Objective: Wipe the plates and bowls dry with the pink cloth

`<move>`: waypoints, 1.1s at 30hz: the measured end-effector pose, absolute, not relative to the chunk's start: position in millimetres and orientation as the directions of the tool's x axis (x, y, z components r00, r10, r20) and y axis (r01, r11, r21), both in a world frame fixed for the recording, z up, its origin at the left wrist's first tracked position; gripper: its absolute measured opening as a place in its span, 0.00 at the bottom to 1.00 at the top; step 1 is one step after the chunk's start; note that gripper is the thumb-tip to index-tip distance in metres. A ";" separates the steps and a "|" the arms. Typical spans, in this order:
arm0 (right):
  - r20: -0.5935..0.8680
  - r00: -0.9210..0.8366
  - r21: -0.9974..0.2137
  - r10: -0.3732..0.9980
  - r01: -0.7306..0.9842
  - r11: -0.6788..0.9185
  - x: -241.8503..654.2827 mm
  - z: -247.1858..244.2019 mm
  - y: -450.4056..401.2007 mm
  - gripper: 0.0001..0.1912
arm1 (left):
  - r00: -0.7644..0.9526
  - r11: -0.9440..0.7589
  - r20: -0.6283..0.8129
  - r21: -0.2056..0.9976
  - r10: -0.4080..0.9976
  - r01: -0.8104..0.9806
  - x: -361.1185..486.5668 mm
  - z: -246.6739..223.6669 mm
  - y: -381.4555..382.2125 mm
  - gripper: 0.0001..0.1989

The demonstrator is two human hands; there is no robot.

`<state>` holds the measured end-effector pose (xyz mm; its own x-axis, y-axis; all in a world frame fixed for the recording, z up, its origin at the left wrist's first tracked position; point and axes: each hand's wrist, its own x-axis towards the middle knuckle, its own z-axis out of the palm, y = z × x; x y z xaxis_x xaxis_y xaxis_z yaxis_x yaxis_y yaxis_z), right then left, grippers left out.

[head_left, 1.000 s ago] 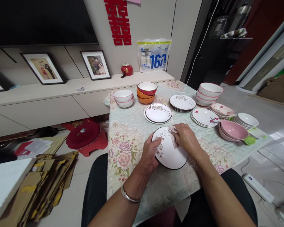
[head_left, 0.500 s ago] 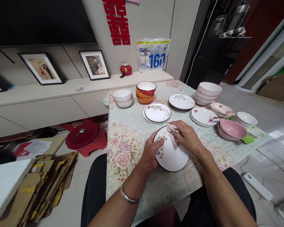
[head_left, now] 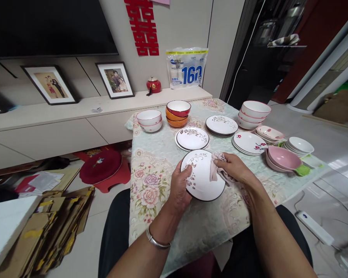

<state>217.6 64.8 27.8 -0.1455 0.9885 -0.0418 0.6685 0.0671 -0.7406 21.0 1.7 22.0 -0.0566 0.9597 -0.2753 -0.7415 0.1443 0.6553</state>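
Note:
My left hand (head_left: pixel 181 181) grips the left edge of a white plate (head_left: pixel 205 185) with a dark rim and brown flower print, its thumb on the plate's face. The plate is held tilted above the table's near part. A pale pink cloth (head_left: pixel 214 172) is bunched in my right hand (head_left: pixel 233 168), lying against the plate's right side. Just beyond, two similar white plates (head_left: pixel 193 138) are stacked on the tablecloth. Farther right stands a taller stack of dark-rimmed plates (head_left: pixel 222 125).
On the floral tablecloth (head_left: pixel 150 166) stand white bowls (head_left: pixel 149 116), orange and red bowls (head_left: pixel 178 114), flower plates (head_left: pixel 249 143), pink bowls (head_left: pixel 284 157) and small white bowls (head_left: pixel 301 144). A red stool (head_left: pixel 101 166) and flattened cardboard (head_left: pixel 55 224) are at left. A power strip (head_left: pixel 314 227) lies at right.
The held plate has moved slightly up and left. My right hand with the cloth has shifted right, from the plate's upper part to its right edge.

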 end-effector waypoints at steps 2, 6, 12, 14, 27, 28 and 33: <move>-0.074 -0.147 -0.779 0.986 0.626 0.035 218.5 26.8 65.1 0.16 | -0.084 0.099 -0.242 0.654 0.967 -0.750 21.5 22.0 1.8 0.26; -0.037 -0.112 -0.833 0.993 0.553 0.031 216.4 26.8 63.9 0.14 | -0.079 0.086 -0.219 0.652 0.972 -0.753 22.3 24.7 1.5 0.28; 0.118 -0.008 -0.858 0.993 0.503 0.106 207.3 35.2 59.1 0.12 | -0.037 0.128 -0.249 0.613 0.968 -0.780 21.2 28.4 2.4 0.29; 0.168 0.000 -0.864 0.986 0.482 0.147 205.9 38.1 57.9 0.12 | -0.017 0.147 -0.254 0.611 0.967 -0.778 20.2 28.0 3.6 0.27; 0.334 -0.144 -0.762 0.932 0.541 0.356 206.6 52.8 48.1 0.14 | 0.087 0.246 -0.241 0.781 0.967 -0.574 15.7 17.1 6.1 0.23; 0.300 -0.144 -0.785 0.943 0.525 0.330 206.0 52.2 48.9 0.14 | 0.061 0.231 -0.242 0.776 0.968 -0.586 16.8 16.9 5.8 0.24; 0.155 -0.063 -0.910 0.986 0.378 0.168 201.3 40.8 55.2 0.12 | -0.074 0.167 -0.295 0.710 0.953 -0.684 20.0 17.4 6.7 0.25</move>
